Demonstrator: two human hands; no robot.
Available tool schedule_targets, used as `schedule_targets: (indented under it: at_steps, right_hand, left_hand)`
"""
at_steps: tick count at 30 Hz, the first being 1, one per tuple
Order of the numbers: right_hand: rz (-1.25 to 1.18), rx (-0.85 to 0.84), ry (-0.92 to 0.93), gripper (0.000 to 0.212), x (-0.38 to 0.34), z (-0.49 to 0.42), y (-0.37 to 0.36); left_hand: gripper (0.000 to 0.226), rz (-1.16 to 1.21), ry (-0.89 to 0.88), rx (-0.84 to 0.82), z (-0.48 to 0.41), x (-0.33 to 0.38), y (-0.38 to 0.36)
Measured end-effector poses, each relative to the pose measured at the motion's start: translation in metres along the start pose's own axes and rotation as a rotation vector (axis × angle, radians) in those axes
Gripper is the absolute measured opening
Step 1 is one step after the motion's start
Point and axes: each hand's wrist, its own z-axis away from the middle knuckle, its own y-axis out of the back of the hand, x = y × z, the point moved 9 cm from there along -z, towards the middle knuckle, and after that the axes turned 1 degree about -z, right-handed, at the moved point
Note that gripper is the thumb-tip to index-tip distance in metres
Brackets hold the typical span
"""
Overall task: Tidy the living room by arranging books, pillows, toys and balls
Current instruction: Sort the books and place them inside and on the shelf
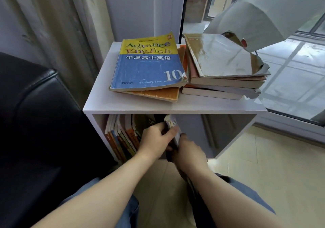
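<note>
Both the left hand (154, 140) and right hand (190, 155) clasp a book (171, 121) inside the shelf (123, 103), mid-shelving. Next it likely needs pushing toward 9 o'clock, against the row (121, 136).

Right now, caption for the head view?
Left hand and right hand grip a book inside the white shelf, book piles on top.

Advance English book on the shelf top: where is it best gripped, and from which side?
Probably take the Advance English book by its left, spine edge, coming from the left: it lies flat on an orange book, the shelf top is bare there, and a book stack crowds its tattered right corner.
</note>
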Motion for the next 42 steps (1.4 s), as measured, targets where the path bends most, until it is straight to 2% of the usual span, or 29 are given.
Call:
schedule_targets:
  at_steps: [2,7,11,15,22,28,34,42]
  right_hand:
    - [0.016,0.015,0.016,0.031,-0.001,-0.004,0.003]
    - [0.034,0.032,0.031,0.031,-0.002,-0.007,0.007]
    - [0.012,0.061,0.008,0.029,0.001,-0.013,0.008]
    - [0.019,0.083,0.005,0.032,0.003,-0.02,0.01]
    - [-0.058,0.142,-0.149,0.036,0.03,-0.025,0.023]
    - [-0.313,0.167,-0.17,0.038,0.018,-0.035,0.002]
    - [-0.202,-0.026,-0.041,0.04,-0.005,-0.046,-0.033]
    - [-0.167,-0.008,0.044,0.044,-0.032,-0.063,-0.046]
  left_hand:
    - [0.024,0.013,0.029,-0.115,0.001,-0.002,-0.002]
    - [0.042,-0.531,0.132,-0.189,0.0,-0.037,0.011]
    - [0.055,-0.679,0.303,-0.22,-0.001,-0.07,0.038]
    - [0.065,-0.711,0.313,-0.276,0.003,-0.079,0.046]
    - [0.066,-0.711,0.303,-0.278,-0.004,-0.08,0.044]
    - [0.064,-0.703,0.314,-0.27,-0.007,-0.078,0.042]
    - [0.058,-0.68,0.328,-0.269,-0.009,-0.088,0.047]
    - [0.061,-0.589,0.334,-0.28,-0.018,-0.09,0.045]
